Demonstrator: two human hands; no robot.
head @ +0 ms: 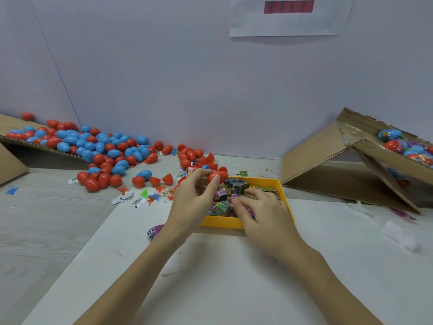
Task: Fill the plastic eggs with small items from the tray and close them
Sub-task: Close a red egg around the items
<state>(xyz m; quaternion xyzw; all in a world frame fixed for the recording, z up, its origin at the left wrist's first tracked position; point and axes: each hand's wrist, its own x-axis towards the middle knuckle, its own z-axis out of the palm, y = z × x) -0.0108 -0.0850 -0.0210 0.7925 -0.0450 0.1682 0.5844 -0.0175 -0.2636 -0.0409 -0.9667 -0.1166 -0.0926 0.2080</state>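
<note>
Head view: left hand (192,195) pinches a red egg (218,176); it could slip. Right hand (260,207) digs, fingers bent, in the yellow tray (287,202); whether it holds anything can't be told.

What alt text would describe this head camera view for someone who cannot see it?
A person's left hand holds a red plastic egg above a yellow tray of small packets while the right hand reaches into it; red and blue eggs lie heaped at left.

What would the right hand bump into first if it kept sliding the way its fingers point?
Probably the small packets in the yellow tray: the right hand lies over the tray, fingers pointing left across it. Beyond them is the left hand, though depth is unclear.
</note>
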